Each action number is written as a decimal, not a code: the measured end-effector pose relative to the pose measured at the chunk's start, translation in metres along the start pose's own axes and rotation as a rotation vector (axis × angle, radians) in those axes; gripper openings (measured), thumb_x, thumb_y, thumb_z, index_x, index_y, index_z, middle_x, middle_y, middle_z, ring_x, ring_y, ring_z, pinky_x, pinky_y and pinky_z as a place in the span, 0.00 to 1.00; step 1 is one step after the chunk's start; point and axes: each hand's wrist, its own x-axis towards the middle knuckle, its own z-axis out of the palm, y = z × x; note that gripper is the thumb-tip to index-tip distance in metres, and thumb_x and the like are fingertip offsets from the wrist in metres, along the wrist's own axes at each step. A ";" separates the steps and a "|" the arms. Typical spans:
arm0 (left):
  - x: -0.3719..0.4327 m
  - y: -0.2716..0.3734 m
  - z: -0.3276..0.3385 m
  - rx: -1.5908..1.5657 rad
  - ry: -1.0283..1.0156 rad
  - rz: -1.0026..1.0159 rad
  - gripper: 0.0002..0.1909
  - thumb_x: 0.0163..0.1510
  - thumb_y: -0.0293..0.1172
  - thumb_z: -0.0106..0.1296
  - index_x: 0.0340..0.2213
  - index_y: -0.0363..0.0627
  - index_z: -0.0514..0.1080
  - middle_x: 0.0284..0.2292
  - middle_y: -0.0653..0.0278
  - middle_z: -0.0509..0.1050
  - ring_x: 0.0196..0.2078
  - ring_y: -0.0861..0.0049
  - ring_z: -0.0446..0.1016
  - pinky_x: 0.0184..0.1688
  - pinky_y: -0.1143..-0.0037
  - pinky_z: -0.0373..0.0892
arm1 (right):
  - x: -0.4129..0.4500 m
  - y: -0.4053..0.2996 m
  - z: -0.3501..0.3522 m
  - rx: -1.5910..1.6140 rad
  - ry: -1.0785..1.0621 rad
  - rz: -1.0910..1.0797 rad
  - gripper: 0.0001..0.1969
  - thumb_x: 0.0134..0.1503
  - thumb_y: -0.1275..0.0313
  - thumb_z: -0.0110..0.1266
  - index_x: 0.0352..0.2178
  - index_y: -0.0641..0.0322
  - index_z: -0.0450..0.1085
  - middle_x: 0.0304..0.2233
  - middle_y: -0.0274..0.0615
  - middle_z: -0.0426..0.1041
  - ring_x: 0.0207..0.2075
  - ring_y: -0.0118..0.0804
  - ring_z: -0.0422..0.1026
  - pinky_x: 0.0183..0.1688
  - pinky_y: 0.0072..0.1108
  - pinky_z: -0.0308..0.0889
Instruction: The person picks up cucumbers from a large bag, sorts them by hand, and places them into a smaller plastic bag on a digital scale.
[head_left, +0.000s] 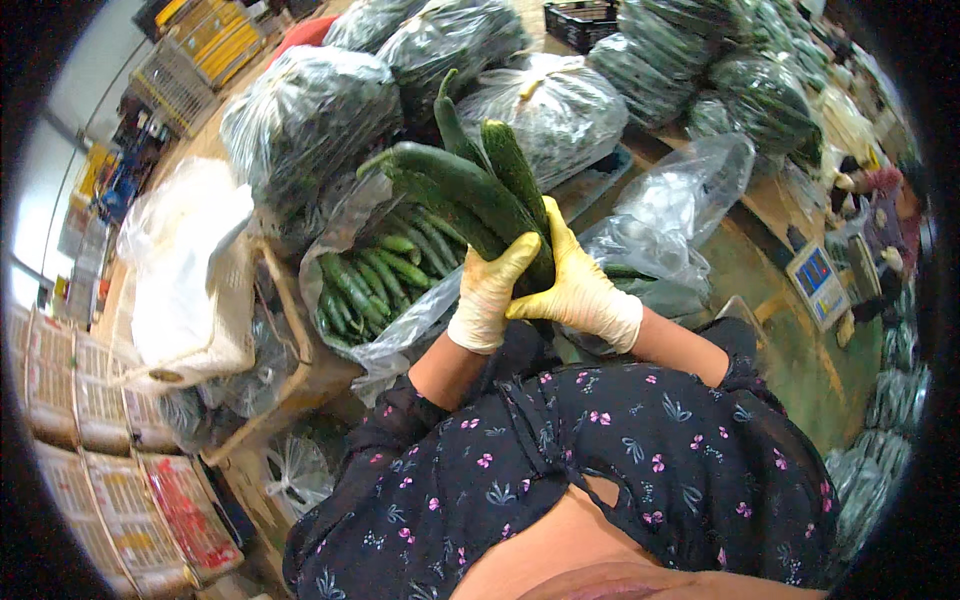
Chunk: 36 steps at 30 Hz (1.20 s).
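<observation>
Several long green cucumbers (480, 191) are bunched between my two hands, in front of my chest. My left hand (491, 289), in a yellow-and-white glove, grips the bunch from its left side. Gloved the same way, my right hand (581, 281) wraps the lower right of the bunch. The cucumbers point up and to the left, their far ends spread apart. Just left of and beneath them, an open clear plastic bag (420, 311) holds many more cucumbers (375, 281) lying in rows. My hands hide the lower ends of the held ones.
Tied full plastic bags (315, 112) stand at the back, and more (675, 60) at back right. A loose clear bag (667, 202) lies right. Beyond it is a digital scale (817, 281). A white basket (199, 330) stands left, stacked crates (97, 442) lower left. A person (885, 202) is at far right.
</observation>
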 end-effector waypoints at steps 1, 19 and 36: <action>0.001 -0.004 0.007 0.071 -0.024 0.020 0.26 0.46 0.29 0.58 0.48 0.43 0.63 0.44 0.65 0.69 0.45 0.76 0.67 0.49 0.74 0.63 | -0.005 0.006 -0.003 0.014 0.046 -0.049 0.71 0.22 0.57 0.73 0.59 0.61 0.27 0.53 0.58 0.51 0.55 0.53 0.53 0.58 0.33 0.51; -0.004 -0.045 0.035 -0.252 -0.324 -0.209 0.35 0.44 0.41 0.58 0.51 0.42 0.59 0.48 0.61 0.65 0.51 0.69 0.64 0.55 0.70 0.58 | -0.061 0.016 -0.050 -0.359 0.120 -0.149 0.67 0.28 0.50 0.68 0.57 0.74 0.29 0.54 0.64 0.50 0.55 0.58 0.53 0.58 0.33 0.49; 0.017 -0.005 -0.033 -0.474 -0.295 -0.123 0.40 0.42 0.53 0.55 0.50 0.36 0.59 0.46 0.53 0.67 0.48 0.64 0.67 0.54 0.66 0.61 | 0.012 0.006 -0.044 0.417 -0.042 0.059 0.24 0.51 0.69 0.55 0.49 0.64 0.62 0.43 0.42 0.69 0.44 0.30 0.67 0.48 0.22 0.62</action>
